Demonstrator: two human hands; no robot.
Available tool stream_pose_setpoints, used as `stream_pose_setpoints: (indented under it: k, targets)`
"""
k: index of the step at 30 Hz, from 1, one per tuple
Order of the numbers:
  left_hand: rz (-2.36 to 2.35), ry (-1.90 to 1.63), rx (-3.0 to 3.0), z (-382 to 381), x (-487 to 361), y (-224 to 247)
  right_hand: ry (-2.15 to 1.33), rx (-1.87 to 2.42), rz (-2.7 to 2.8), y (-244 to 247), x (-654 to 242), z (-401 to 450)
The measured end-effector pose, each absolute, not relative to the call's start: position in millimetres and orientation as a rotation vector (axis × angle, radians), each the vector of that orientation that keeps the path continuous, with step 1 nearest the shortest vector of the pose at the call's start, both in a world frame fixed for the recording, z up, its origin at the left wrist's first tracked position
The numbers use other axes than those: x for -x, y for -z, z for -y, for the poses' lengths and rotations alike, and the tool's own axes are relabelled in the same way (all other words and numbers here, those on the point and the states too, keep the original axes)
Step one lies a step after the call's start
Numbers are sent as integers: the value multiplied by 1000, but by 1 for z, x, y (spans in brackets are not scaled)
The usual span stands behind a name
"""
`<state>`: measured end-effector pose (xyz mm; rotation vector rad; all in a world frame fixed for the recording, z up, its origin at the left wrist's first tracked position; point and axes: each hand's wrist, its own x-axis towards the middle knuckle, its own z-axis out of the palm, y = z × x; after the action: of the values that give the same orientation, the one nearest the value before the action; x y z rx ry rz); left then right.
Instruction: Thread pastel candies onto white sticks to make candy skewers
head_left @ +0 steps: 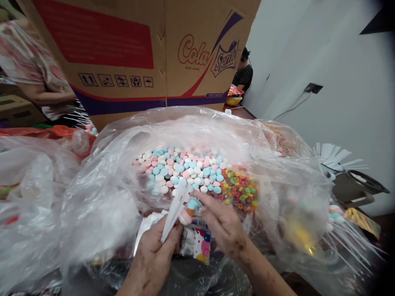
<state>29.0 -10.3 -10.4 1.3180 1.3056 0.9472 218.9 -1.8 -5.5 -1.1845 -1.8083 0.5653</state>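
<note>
My left hand (157, 242) is closed on a narrow translucent white plastic sleeve (177, 207) that slants up and away. Right beside it is a soft-looking sweet in pastel pink, white, blue and orange (187, 214), partly covered. My right hand (224, 224) reaches in from the right with its index finger stretched out by the sleeve and the blue part of the sweet; whether it touches is unclear. Beyond both hands, a large clear bag holds a heap of pink, white and blue round candies (185, 170) and colourful ring-shaped gummies (242, 189). A packet with coloured dots (197, 244) lies below.
A tall cardboard carton (166, 53) stands behind the bag. Clear plastic bags (31, 205) cover the left side. White sticks with pastel sweets (348, 242) and a dark container (354, 187) are at right. One person (40, 78) is at left, another (243, 78) behind the carton.
</note>
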Motion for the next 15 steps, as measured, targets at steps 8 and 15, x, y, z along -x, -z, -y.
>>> stream_pose_setpoints:
  k: [8, 15]
  targets:
    - [-1370, -1077, -1021, 5, -18, 10, 58, 1712, 2210, 28, -241, -50]
    - [-1365, -1067, -1013, 4, -15, 7, 279, 1723, 2448, 34, -239, -50]
